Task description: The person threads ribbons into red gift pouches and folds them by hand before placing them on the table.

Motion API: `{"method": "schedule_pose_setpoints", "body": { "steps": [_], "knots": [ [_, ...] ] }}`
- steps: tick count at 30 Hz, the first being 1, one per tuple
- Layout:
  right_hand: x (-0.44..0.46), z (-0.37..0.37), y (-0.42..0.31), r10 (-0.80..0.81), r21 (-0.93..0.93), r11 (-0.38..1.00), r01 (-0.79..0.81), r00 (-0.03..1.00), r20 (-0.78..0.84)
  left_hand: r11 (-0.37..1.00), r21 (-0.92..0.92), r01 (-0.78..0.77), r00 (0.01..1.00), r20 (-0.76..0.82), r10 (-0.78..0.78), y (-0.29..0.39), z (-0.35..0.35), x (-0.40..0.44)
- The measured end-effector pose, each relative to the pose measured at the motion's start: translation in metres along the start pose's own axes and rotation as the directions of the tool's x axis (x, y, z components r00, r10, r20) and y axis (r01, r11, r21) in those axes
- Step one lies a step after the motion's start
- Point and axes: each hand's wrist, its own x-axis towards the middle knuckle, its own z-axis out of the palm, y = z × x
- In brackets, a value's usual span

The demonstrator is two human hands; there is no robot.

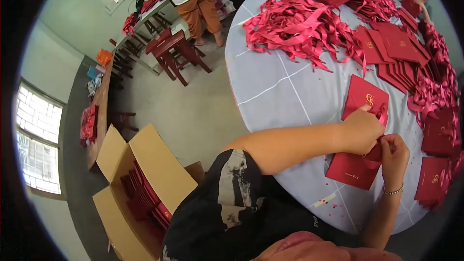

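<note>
My left hand (362, 130) reaches across from the left, its fingers closed over a pink-red ribbon (383, 114) in the middle of a flat red paper piece (356, 87). Gold lettering shows on that piece's upper panel; a lower red panel (352, 170) sticks out below my wrist. Whether both panels are one bag or two, I cannot tell. Beside it, my right hand (395, 157), with a beaded bracelet at the wrist, pinches the ribbon, fingertips almost touching my left hand. A loop of ribbon hangs under the fingers. The exact grip point is hidden.
The round table (270, 87) has a grey cloth. A ribbon heap (299, 26) lies at its far side, stacked red bags (398, 43) to the right. An open cardboard box (159, 164) holds red pieces. Stools (174, 50) and another person (191, 0) stand beyond.
</note>
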Motion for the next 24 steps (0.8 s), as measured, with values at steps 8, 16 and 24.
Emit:
{"method": "schedule_pose_setpoints", "body": {
  "steps": [8,16,24],
  "knots": [
    [0.004,-0.033,-0.013,-0.225,-0.119,0.960,0.252,0.953,0.205,0.987,0.009,-0.160,0.987,0.028,0.160,0.005,-0.007,-0.002],
    [0.001,-0.029,-0.016,-0.218,-0.127,0.960,0.250,0.950,0.225,0.968,0.081,-0.236,0.970,0.069,0.231,0.015,-0.010,-0.006],
    [0.003,-0.044,-0.010,-0.036,0.277,0.952,-0.129,0.853,0.521,0.910,0.168,-0.379,0.925,0.082,0.370,0.019,-0.011,-0.011]
  ]
}}
